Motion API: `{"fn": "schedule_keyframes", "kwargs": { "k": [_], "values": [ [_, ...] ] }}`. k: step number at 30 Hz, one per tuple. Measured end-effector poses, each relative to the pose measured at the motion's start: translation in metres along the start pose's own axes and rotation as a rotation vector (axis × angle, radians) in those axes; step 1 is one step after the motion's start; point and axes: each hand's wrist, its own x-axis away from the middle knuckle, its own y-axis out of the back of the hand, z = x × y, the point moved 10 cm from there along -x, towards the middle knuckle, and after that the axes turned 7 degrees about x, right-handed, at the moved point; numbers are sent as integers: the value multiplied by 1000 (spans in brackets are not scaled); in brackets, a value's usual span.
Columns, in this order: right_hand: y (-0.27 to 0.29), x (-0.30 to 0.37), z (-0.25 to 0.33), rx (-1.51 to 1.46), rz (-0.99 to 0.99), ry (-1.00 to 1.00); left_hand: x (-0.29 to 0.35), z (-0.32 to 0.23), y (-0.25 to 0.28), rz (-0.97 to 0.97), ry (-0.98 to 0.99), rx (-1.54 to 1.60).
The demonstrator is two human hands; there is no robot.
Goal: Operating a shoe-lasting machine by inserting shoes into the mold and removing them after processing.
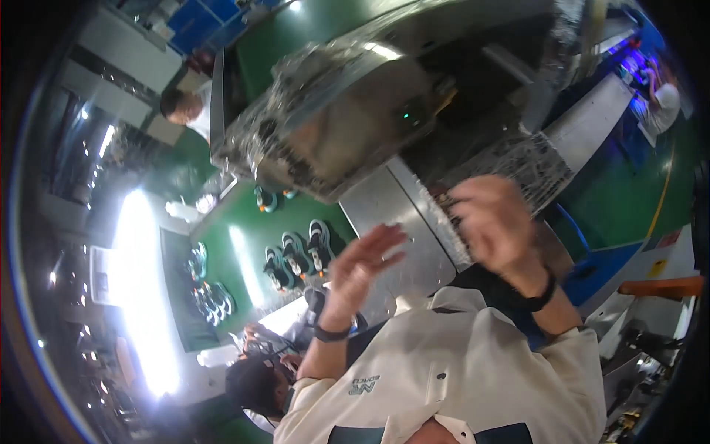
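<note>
Steel surface [427, 255] between left hand [361, 268], blurred right hand [494, 223].

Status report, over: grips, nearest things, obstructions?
Left grip open, looks empty, near metal tabletop. Right grip blurred, hold unclear. Film-wrapped machine directly ahead.

Silver metal panel [420, 257], smooth, lying flat

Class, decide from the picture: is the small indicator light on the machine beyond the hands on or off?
On: the small indicator light glows green against its dark surroundings.
</note>
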Motion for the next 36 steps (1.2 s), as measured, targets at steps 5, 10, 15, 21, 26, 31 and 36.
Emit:
{"fn": "schedule_keyframes", "kwargs": {
  "k": [5,10,15,21,26,31,36],
  "values": [
    [-7,26,-6,-136,56,103,-19,60,-111,40,66,-227],
    [79,76,-134,123,-122,-246,-76,16,-195,407,60,-296],
    [88,123,-209,104,-194,-590,-199,-105,-212,120,-419,-1209],
    [96,126,-208,175,-270,-504,-369,-154,-151,-159,-504,-1285],
    [93,123,-207,136,-279,-457,-496,-171,-41,-102,-516,-1363],
    [90,127,-211,143,-277,-459,-522,-193,-22,-62,-759,-1356],
    [92,120,-206,126,-275,-417,-474,-217,-20,-400,-304,-1470]
  ]
}}
